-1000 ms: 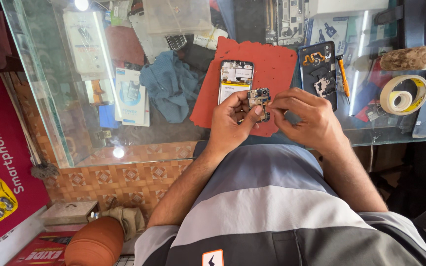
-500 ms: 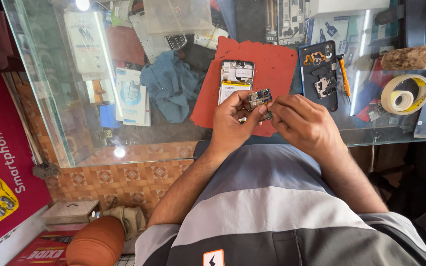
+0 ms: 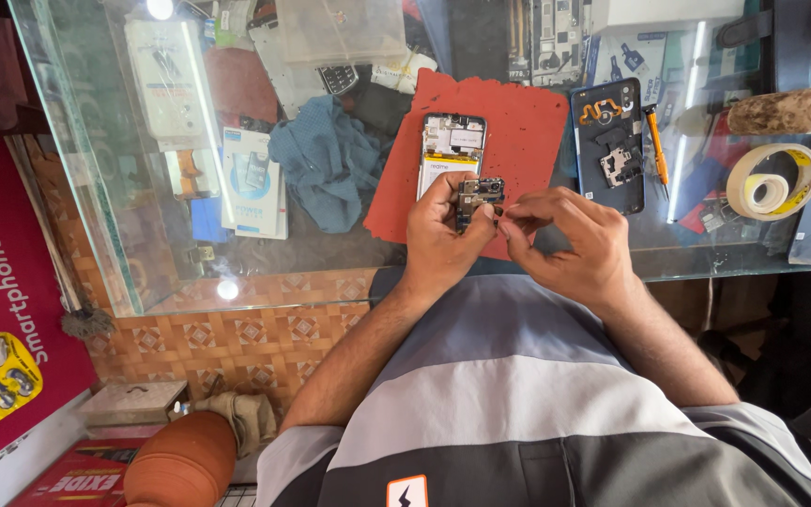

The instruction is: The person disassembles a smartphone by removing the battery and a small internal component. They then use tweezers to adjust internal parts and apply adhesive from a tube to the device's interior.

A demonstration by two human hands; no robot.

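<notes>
- The left hand [image 3: 443, 239] is clamped on a small circuit board [image 3: 477, 195], thumb and fingers closed around its lower part; the board is held just above the near edge of the red mat [image 3: 518, 122].
- The right hand [image 3: 570, 235] has its thumb and forefinger pinched together at the right edge of the circuit board (whether anything sits between the fingertips cannot be told at this size).
- The two hands meet at the board, over the front part of the glass counter [image 3: 124, 235].
- An opened phone [image 3: 451, 148] lies flat on the red mat, just beyond the left hand, its inner side up.
- A dark phone back cover [image 3: 608, 141] with an orange flex strip lies right of the mat, on the counter.
- A screwdriver [image 3: 656, 141] with an orange handle lies just beside the back cover, on its right.
- A roll of tape [image 3: 770, 188] rests farther right, well apart from the hands.
- A blue cloth [image 3: 326, 160] lies left of the mat (it appears to sit under the glass).
</notes>
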